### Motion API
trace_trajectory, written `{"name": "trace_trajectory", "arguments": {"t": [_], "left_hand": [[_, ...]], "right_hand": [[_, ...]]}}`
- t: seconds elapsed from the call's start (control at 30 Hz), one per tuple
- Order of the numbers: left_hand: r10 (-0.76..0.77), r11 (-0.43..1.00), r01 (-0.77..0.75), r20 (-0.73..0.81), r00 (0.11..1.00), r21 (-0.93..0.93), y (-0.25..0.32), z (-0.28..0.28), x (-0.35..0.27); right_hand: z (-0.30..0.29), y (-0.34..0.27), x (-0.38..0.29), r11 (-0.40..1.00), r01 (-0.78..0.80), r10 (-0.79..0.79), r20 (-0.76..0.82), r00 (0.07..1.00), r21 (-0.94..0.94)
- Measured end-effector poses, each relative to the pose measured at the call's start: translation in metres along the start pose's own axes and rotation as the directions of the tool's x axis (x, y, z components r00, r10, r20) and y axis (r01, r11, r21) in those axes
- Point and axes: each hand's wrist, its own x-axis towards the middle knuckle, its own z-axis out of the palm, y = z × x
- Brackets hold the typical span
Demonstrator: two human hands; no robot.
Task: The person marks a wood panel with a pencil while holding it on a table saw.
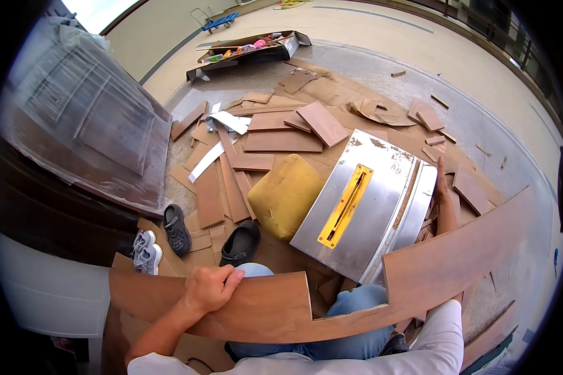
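Across my lap lies a long reddish-brown plank with a rectangular notch cut into its far edge. My left hand grips the plank's far edge, left of the notch. My right arm passes beneath the plank's right part. Beyond it, my right hand is at the right side of a metal table saw, one finger extended; the other fingers are largely hidden. The saw's top has a yellow slotted insert and a groove along its right side. Left of the saw sits a worn yellow block, perhaps foam.
Plank offcuts and cardboard litter the floor ahead. Black clogs and grey sneakers are at left, near a plastic-wrapped panelled door. Farther off stand a box of rubbish and a blue platform trolley.
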Motion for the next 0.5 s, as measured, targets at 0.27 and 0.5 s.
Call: {"name": "trace_trajectory", "arguments": {"t": [0.27,0.5], "left_hand": [[0.046,0.996,-0.037,0.117,0.992,-0.079,-0.006,-0.003,0.018],[0.051,0.987,-0.013,0.236,0.971,-0.161,-0.032,-0.025,0.029]], "right_hand": [[-0.002,0.006,-0.116,0.958,0.154,-0.044,-0.407,0.912,0.241],[0.189,-0.092,-0.351,0.844,0.224,0.246,-0.722,0.647,0.488]]}}
